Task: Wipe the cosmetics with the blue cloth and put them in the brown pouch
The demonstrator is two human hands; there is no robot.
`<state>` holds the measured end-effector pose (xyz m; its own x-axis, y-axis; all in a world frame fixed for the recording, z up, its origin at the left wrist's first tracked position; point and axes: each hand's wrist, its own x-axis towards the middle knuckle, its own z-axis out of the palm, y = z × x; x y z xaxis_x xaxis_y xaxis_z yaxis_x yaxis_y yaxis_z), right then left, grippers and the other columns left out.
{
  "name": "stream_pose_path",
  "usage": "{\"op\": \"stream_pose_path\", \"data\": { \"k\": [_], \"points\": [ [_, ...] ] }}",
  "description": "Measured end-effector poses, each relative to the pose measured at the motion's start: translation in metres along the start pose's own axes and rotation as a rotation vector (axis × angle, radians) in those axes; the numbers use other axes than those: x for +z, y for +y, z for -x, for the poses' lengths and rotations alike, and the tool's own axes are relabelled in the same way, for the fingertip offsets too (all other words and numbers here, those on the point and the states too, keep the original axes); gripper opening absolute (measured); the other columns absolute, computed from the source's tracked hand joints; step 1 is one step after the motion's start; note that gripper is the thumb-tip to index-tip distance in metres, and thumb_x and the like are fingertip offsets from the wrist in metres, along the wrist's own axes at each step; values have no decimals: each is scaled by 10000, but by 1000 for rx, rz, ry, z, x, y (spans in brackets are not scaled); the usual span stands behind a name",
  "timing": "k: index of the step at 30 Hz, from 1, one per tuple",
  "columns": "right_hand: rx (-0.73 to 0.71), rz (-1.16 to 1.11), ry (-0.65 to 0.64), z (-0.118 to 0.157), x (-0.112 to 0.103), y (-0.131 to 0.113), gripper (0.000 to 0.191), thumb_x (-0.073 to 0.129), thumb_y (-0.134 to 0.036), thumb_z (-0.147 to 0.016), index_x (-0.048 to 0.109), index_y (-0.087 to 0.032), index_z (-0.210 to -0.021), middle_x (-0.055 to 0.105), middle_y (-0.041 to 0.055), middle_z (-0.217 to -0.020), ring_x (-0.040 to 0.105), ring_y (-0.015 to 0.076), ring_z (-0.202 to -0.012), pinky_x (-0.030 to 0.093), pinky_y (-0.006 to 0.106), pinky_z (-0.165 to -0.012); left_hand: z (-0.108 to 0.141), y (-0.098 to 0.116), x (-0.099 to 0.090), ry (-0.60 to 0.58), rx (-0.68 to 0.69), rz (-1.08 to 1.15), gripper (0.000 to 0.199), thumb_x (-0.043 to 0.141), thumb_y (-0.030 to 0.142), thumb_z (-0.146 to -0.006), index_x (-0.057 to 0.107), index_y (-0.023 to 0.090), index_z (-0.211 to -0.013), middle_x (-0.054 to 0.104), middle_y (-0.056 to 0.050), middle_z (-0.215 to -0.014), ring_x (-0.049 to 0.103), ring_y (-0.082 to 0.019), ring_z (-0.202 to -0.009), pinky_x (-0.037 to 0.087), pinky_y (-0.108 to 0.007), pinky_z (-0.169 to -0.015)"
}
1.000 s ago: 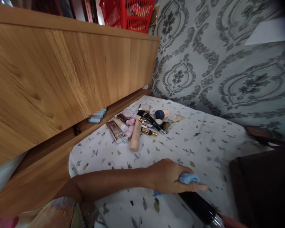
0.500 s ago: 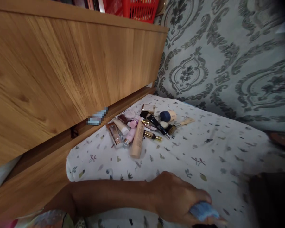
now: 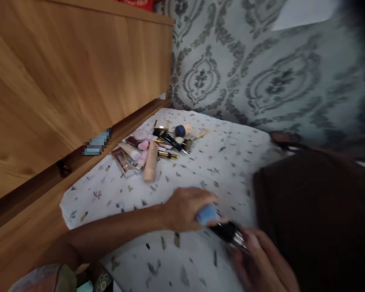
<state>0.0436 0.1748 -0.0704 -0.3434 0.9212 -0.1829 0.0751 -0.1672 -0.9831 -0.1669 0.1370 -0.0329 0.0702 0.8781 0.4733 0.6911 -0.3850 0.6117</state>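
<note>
Currently: black cylinder (image 3: 226, 231) being held between two hands, lettering unreadable

Labels first. Motion blur is hiding any writing on the black cylinder. Among the cosmetics, the beige tube (image 3: 151, 162) is carrying faint print along its body, too small and soft to make out; no brand is resolving on the slim black tube (image 3: 172, 142) either.

Orientation: the cylinder's long axis is slanting from upper left to lower right. Its black end is pointing toward the left hand (image 3: 184, 207), its silvery part toward the right hand (image 3: 266, 255).

Position: it is sitting low in the view, over the white printed sheet (image 3: 231, 174), nearer the wearer than the cosmetics and just left of the dark brown bag (image 3: 310, 219).

Grip: the left thumb and fingers are pinching a blue cloth (image 3: 207, 215) at the black end. The right fingers are closing around the silvery end; their exact contact is blurring.

Surroundings: the beige tube is lying lengthwise toward the wearer, while the slim black tube is lying diagonally, parallel in slant to the held cylinder.
</note>
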Motion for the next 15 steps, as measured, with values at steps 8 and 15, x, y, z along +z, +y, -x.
{"op": "stream_pose_path", "data": {
  "k": [8, 15],
  "points": [
    [-217, 89, -22, 8, 12, -22, 467, 575, -663, -880, 578, -206, -979, 564, -29, -606, 505, 123, -545, 447, 236, -530, -8, 1, 0, -86, -448, 288, 408, 467, 487, -957, 591, 157, -753, 506, 31, -656, 492, -120, -663, 404, -231, -657],
    [-102, -82, -166, 7, 11, -16, 482, 559, -695, -863, 497, -222, -932, 496, -63, -601, 458, 108, -493, 350, 213, -447, 1, 13, -2, 1, -131, -29, 281, 472, 358, -971, 586, 167, -799, 586, 16, -680, 517, -109, -608, 416, -223, -634]
  ]
}}
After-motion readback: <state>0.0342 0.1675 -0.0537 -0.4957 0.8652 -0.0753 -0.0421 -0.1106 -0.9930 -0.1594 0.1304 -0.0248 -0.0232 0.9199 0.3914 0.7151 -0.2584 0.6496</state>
